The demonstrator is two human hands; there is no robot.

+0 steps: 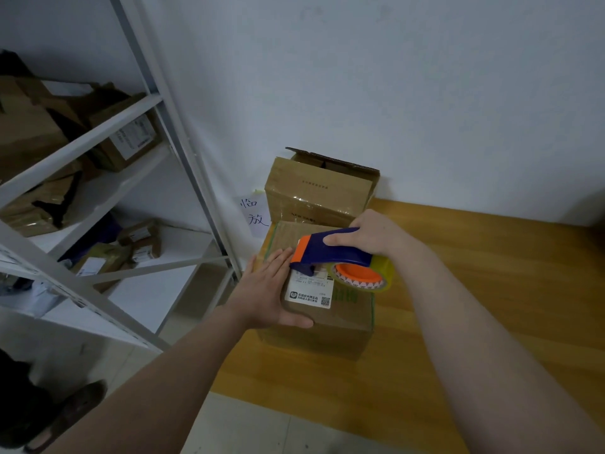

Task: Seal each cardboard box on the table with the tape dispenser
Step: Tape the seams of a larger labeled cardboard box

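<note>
Two bare forearms reach in from the bottom corners. The left hand (265, 290) lies flat on the near cardboard box (327, 326), fingers straight and pressed to its top along the left edge, thumb hooked over the front edge. The right hand (370, 234) is curled round the dark blue handle of the tape dispenser (334, 250), wrist bent, so that the orange-tipped nose meets the box top just above a white printed label (309, 291). The tape roll (363, 276) – glossy, yellowish-clear on an orange core – hangs at the dispenser's rear over the box's right side.

This box is squat, matt brown and closed, and sits at the left end of the counter (491, 290), close to its left edge. Directly behind it a second cardboard box (314, 191), shiny with old tape, stands against the white wall with one ragged flap raised. The counter's smooth orange-brown wood runs wide to the right. Left of the counter stands a white metal shelf rack (183, 126) – crumpled cartons on its shelves.
</note>
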